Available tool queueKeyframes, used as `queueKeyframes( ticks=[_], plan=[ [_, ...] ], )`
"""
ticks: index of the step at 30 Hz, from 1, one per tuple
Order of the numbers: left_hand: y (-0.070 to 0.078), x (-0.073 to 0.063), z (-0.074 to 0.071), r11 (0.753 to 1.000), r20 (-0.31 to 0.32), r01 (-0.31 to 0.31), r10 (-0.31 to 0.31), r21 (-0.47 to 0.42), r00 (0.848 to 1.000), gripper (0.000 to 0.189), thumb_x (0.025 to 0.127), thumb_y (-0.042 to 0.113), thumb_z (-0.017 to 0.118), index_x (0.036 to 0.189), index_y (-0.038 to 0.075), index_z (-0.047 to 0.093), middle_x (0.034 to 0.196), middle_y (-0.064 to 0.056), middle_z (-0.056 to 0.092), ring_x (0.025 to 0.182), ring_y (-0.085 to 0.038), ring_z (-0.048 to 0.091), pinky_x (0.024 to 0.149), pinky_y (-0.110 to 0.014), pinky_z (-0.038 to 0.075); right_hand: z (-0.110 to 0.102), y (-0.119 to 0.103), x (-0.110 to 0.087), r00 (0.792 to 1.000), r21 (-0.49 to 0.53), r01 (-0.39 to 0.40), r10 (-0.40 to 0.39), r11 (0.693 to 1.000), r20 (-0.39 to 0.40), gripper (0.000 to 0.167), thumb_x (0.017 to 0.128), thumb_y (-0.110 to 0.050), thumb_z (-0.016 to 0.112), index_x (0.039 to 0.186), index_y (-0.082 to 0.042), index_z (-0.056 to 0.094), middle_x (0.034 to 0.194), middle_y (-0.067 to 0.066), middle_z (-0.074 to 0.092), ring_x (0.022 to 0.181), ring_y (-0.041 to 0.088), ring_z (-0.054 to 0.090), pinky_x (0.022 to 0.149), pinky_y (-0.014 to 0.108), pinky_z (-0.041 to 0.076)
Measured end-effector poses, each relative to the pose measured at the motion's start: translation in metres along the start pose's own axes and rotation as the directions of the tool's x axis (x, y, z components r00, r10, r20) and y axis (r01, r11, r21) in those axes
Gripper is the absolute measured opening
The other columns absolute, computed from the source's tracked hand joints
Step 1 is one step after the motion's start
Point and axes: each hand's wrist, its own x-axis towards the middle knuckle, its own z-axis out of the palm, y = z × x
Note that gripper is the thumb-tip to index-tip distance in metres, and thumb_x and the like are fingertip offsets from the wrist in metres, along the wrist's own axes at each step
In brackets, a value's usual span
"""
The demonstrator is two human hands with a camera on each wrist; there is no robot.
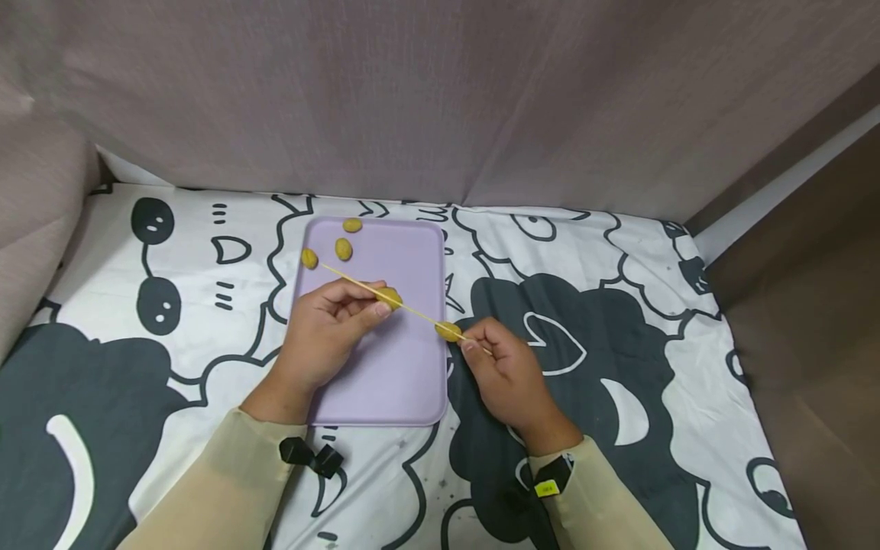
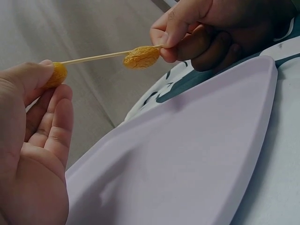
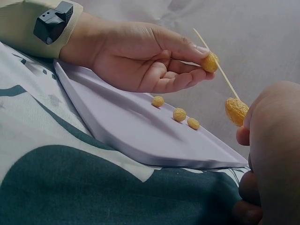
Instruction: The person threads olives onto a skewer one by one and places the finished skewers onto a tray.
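Note:
Over the lilac tray (image 1: 385,382), my left hand (image 1: 326,328) pinches a yellow, wrinkled, oval fruit (image 1: 389,298) between thumb and forefinger. A thin wooden skewer (image 1: 415,312) runs along that fruit, its tip sticking out beyond it toward the upper left; whether it pierces this fruit I cannot tell. My right hand (image 1: 509,374) pinches the skewer's other end, just past the tray's right edge. A second wrinkled fruit (image 2: 142,57) sits on the skewer right beside those fingertips. In the right wrist view, bare skewer (image 3: 228,83) shows between the two fruits.
Three more yellow fruits lie toward the tray's far left: one fruit (image 1: 352,225) at the back, another fruit (image 1: 344,249) nearer, a third fruit (image 1: 309,258) by the left rim. Beneath is a black-and-white patterned cloth (image 1: 227,321). A grey-brown curtain (image 1: 426,99) hangs behind.

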Motion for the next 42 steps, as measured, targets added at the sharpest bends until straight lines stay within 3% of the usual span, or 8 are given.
queueKeyframes(
  ticks=[5, 14, 26, 33, 42],
  plan=[
    [0.0007, -0.0009, 0.0004, 1.0, 0.018, 0.005, -0.005, 0.007, 1.0, 0.014, 0.096, -0.011, 0.081, 0.107, -0.009, 0.073, 0.116, 0.009, 0.085, 0.106, -0.008, 0.082, 0.091, -0.023, 0.068, -0.0001, -0.0005, -0.0002, 1.0, 0.003, -0.005, 0.005, 1.0, 0.001, 0.009, 0.111, -0.007, 0.066, 0.103, -0.01, 0.07, 0.074, -0.007, 0.047, 0.065, 0.011, 0.048, 0.058, 0.027, 0.041],
    [0.0004, -0.0011, 0.0, 0.999, 0.073, 0.025, -0.026, 0.026, 0.997, 0.027, 0.098, -0.006, 0.082, 0.125, -0.009, 0.076, 0.117, 0.0, 0.087, 0.105, -0.01, 0.082, 0.091, -0.025, 0.069, 0.0, -0.0016, -0.0006, 1.0, -0.002, -0.008, 0.008, 1.0, 0.004, 0.009, 0.111, -0.008, 0.066, 0.103, -0.011, 0.07, 0.074, -0.007, 0.047, 0.065, 0.011, 0.048, 0.059, 0.027, 0.041],
    [0.0, -0.0006, 0.0009, 0.997, 0.101, 0.055, -0.06, 0.049, 0.993, 0.033, 0.098, -0.005, 0.082, 0.13, -0.007, 0.076, 0.12, -0.009, 0.086, 0.102, -0.008, 0.081, 0.089, -0.024, 0.068, -0.0001, -0.0012, 0.0004, 1.0, 0.003, -0.003, 0.003, 1.0, 0.011, 0.009, 0.111, -0.008, 0.066, 0.104, -0.01, 0.07, 0.074, -0.006, 0.047, 0.065, 0.011, 0.047, 0.059, 0.027, 0.04],
    [0.0003, -0.0015, 0.0007, 0.991, 0.108, 0.068, -0.08, 0.114, 0.991, 0.035, 0.098, 0.001, 0.085, 0.133, 0.0, 0.079, 0.121, -0.015, 0.085, 0.096, -0.008, 0.079, 0.083, -0.021, 0.067, -0.0004, -0.0024, 0.0004, 1.0, 0.003, -0.014, 0.014, 1.0, 0.019, 0.008, 0.111, -0.009, 0.066, 0.105, -0.01, 0.071, 0.075, -0.006, 0.047, 0.066, 0.012, 0.047, 0.06, 0.027, 0.04],
    [0.0018, -0.0024, 0.0034, 0.986, 0.128, 0.079, -0.099, 0.149, 0.987, 0.035, 0.098, 0.002, 0.085, 0.133, 0.001, 0.08, 0.123, -0.019, 0.084, 0.098, -0.006, 0.08, 0.081, -0.018, 0.064, -0.0009, -0.0035, -0.0001, 0.999, -0.008, -0.032, 0.032, 0.999, 0.028, 0.008, 0.112, -0.011, 0.066, 0.106, -0.01, 0.071, 0.075, -0.005, 0.048, 0.066, 0.013, 0.048, 0.06, 0.027, 0.041]
  ],
)
